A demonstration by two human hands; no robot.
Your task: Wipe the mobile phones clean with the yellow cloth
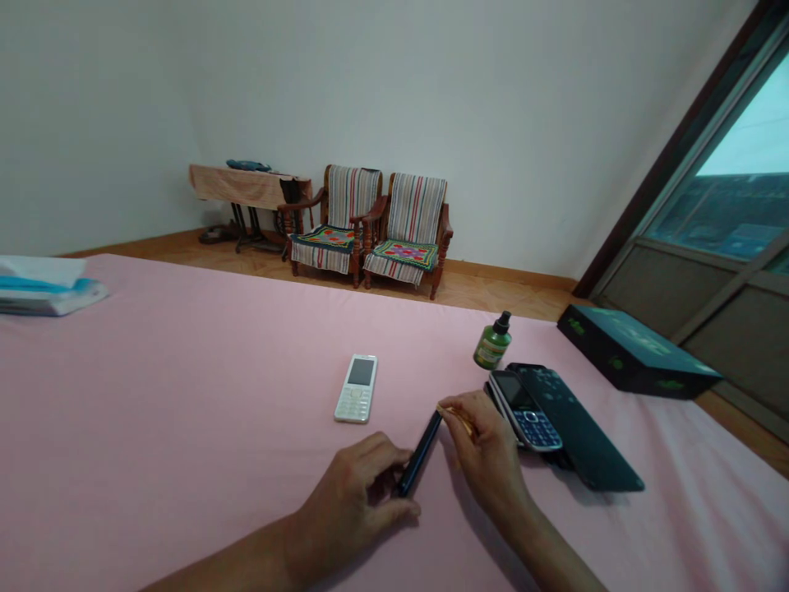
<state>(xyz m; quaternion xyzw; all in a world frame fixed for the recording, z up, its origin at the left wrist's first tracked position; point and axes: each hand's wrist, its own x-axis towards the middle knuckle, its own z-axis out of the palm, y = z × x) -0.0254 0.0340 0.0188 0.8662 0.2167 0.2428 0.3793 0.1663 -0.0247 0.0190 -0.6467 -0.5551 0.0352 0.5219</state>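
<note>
My left hand (361, 485) grips a dark, slim mobile phone (420, 455), which is tilted so that mostly its edge shows. At the phone's far end, the thumb and fingers of my right hand (484, 440) pinch a thin yellowish stick (463, 419), its tip touching or very near the phone; the fingers hide most of it. A white keypad phone (356, 390) lies face up beyond my left hand. Just right of my right hand, another keypad phone (528, 415) with dark blue keys rests on a dark, flat slab (583, 432).
The pink cloth (203, 395) covers the surface under my hands. A green bottle with a black cap (492, 341) stands behind the phones. Farther right is a black box (634, 349); a white and blue packet (49, 288) lies far left. Two wooden chairs (407, 222) stand by the wall.
</note>
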